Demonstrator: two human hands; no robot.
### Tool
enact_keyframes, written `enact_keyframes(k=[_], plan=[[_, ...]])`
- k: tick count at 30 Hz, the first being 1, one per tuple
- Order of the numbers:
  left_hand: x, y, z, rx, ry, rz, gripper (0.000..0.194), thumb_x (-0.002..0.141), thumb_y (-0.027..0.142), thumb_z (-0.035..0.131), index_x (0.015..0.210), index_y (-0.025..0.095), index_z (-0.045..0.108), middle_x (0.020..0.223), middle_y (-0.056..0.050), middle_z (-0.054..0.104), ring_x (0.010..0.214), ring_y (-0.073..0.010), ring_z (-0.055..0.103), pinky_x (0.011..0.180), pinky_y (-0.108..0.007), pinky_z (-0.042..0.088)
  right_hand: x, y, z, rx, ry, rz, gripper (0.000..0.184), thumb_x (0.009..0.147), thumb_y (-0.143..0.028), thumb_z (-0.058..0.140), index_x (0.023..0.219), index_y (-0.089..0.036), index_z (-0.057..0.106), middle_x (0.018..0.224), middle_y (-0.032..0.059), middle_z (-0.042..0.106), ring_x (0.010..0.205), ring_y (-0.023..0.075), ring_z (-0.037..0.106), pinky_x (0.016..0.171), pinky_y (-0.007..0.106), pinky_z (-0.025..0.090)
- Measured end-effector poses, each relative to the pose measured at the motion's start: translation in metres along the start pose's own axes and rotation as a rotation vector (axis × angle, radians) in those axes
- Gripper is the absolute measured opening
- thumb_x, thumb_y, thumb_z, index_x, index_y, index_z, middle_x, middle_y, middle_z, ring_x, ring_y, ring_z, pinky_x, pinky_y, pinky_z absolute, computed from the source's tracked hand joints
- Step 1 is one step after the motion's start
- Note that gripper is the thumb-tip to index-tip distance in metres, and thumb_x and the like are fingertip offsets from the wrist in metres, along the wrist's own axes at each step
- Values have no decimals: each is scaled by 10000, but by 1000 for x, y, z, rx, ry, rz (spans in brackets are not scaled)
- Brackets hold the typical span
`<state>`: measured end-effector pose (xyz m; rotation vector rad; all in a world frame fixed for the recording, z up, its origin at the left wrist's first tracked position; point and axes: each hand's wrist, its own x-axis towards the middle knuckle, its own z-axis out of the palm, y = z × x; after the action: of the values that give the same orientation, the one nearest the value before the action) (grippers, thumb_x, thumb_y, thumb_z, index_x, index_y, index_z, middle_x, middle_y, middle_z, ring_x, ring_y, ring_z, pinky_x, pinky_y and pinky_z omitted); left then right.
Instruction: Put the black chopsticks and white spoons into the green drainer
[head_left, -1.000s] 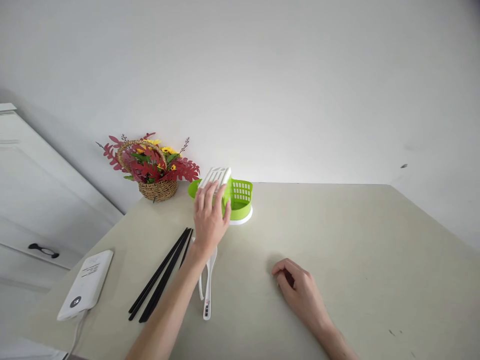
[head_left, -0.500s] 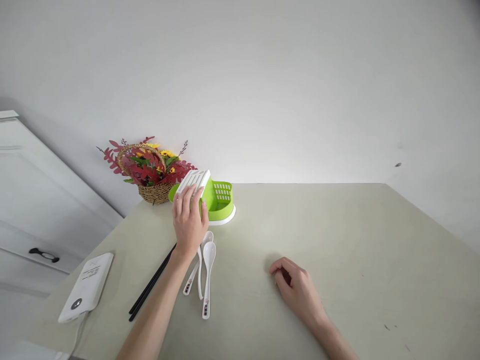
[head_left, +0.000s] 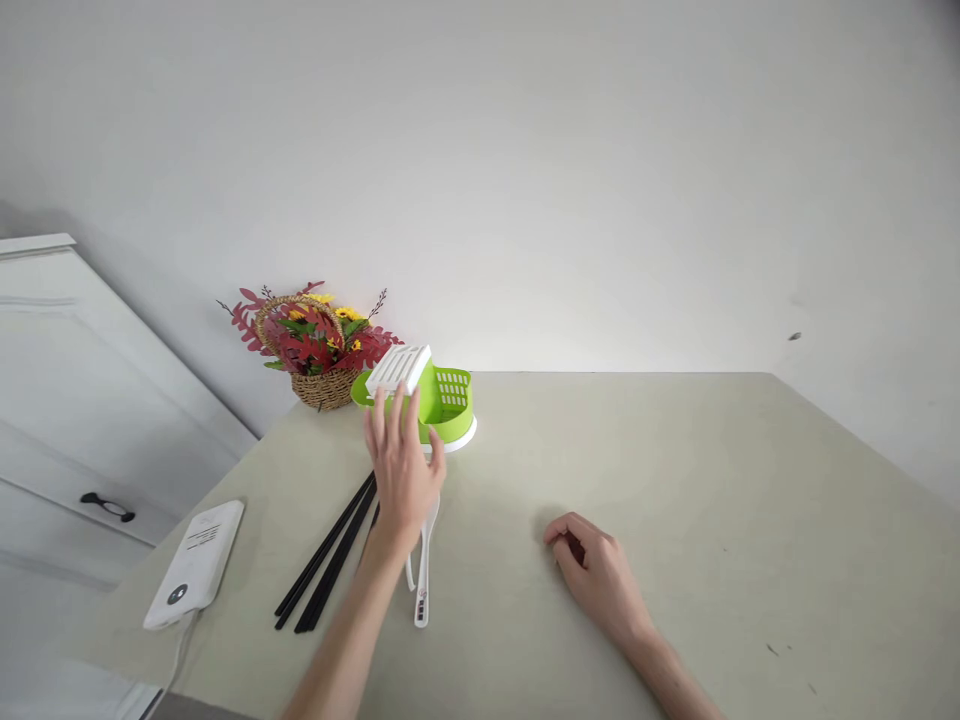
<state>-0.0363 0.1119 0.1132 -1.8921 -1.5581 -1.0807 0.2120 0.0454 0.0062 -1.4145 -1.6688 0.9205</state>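
Observation:
A green cutlery holder (head_left: pixel 450 424) with a slotted white top piece (head_left: pixel 400 369) stands on a white base at the table's back. My left hand (head_left: pixel 405 475) is open in front of it, fingers spread, with nothing in it; whether the fingertips touch the holder I cannot tell. Below that hand lie white spoons (head_left: pixel 422 590), partly covered by it. Several black chopsticks (head_left: pixel 330 560) lie to the left of the forearm. My right hand (head_left: pixel 592 565) rests on the table with its fingers curled loosely, nothing visible in it.
A wicker basket (head_left: pixel 325 390) of red and yellow artificial flowers stands behind and left of the holder. At the left table edge lies a white power bank (head_left: pixel 195 565) with a cable. Beyond it is a white cabinet (head_left: pixel 90 400).
My left hand has drawn back from the holder's top, its fingers spreading. More chopsticks show beside the forearm, and the view has shifted slightly. My right hand is in the same pose.

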Motion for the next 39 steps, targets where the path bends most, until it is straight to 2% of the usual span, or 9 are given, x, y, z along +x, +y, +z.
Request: enact_keyframes(k=[2, 3, 6, 8, 11, 17, 21, 27, 39], plan=[[-24, 28, -4, -74, -3, 6, 585, 1001, 151, 519, 1569, 182, 382, 1664, -134, 411, 1623, -318, 200, 1307, -636, 247, 0, -1, 0, -2, 1, 2, 224, 929, -258, 445, 855, -260, 656, 732, -24, 610, 620, 161, 510, 589, 268, 402], [-38, 42, -5, -133, -55, 16, 560, 996, 134, 518, 1543, 192, 409, 1649, -131, 433, 1619, -318, 216, 1288, -631, 297, -1, -1, -1, 0, -1, -1, 225, 930, -261, 444, 853, -261, 655, 735, -24, 618, 620, 162, 516, 591, 268, 406], [-77, 81, -11, -320, -297, 73, 452, 981, 98, 511, 1409, 243, 532, 1598, -89, 507, 1597, -296, 286, 1238, -581, 416, -1, -3, -2, 19, -5, -24, 227, 941, -279, 443, 843, -259, 647, 760, -18, 654, 630, 166, 543, 610, 271, 427], [-99, 97, -16, -407, -440, 111, 482, 963, 75, 516, 1401, 271, 552, 1582, -61, 530, 1586, -278, 315, 1216, -547, 464, -1, -4, -3, 36, -8, -42, 216, 945, -291, 455, 848, -258, 645, 785, -11, 680, 652, 173, 571, 627, 275, 446], [-125, 106, -23, -443, -551, 89, 638, 943, 48, 507, 1531, 292, 455, 1581, -49, 543, 1580, -266, 335, 1189, -520, 510, -2, -5, -4, 47, -22, -48, 207, 949, -287, 463, 862, -260, 649, 834, -4, 709, 703, 182, 613, 659, 280, 468], [-165, 99, -26, -321, -552, -3, 803, 996, 135, 505, 1695, 222, 119, 1668, -120, 416, 1573, -326, 322, 1136, -530, 549, -1, -5, -3, -8, -18, -23, 224, 962, -271, 442, 862, -267, 642, 773, -21, 672, 653, 172, 556, 636, 279, 450], [-169, 98, -20, -253, -562, 23, 804, 1012, 178, 509, 1696, 206, 88, 1662, -130, 417, 1556, -342, 345, 1122, -550, 558, -1, -3, -1, -25, -5, -28, 213, 955, -263, 458, 860, -263, 649, 785, -16, 686, 651, 168, 562, 633, 276, 453], [-161, 97, -18, -251, -545, 125, 800, 985, 163, 527, 1688, 194, 146, 1627, -112, 473, 1539, -343, 376, 1133, -565, 548, -1, -4, -1, -18, -1, -22, 228, 963, -265, 448, 863, -264, 653, 778, -10, 688, 640, 173, 570, 617, 279, 459], [-161, 96, -18, -255, -554, 144, 773, 967, 151, 545, 1664, 180, 213, 1612, -106, 496, 1541, -342, 373, 1141, -570, 543, 0, -5, -2, -13, -26, -7, 227, 973, -277, 444, 859, -269, 641, 803, -10, 695, 637, 171, 563, 609, 280, 460]])
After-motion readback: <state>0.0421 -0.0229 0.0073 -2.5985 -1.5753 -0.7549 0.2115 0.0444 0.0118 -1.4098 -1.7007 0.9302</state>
